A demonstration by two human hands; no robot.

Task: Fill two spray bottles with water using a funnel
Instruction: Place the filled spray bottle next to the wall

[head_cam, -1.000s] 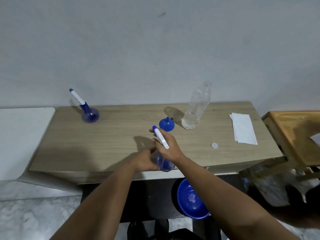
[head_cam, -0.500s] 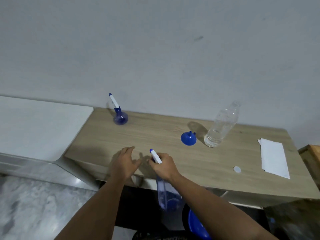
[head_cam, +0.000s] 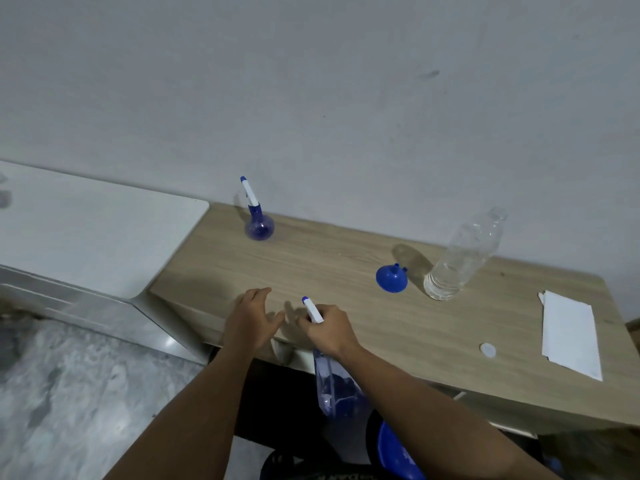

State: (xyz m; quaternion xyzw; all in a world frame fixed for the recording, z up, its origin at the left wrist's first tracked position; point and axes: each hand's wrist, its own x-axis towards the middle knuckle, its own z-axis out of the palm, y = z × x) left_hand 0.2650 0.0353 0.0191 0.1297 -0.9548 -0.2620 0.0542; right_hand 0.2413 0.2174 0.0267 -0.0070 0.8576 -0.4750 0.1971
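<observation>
Right hand (head_cam: 327,327) grips spray bottle (head_cam: 334,386) by its head, body hanging below table edge (head_cam: 398,375); left hand (head_cam: 251,318) released, fingers spread, likely freed to unscrew

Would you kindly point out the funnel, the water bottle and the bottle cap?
funnel (head_cam: 390,279): head view, on its blue cone.
water bottle (head_cam: 464,258): head view, mid clear body.
bottle cap (head_cam: 487,350): head view, on its flat top.

Two bare forearms, no sleeves; left grip (head_cam: 251,318), right grip (head_cam: 329,329) ungloved.
</observation>
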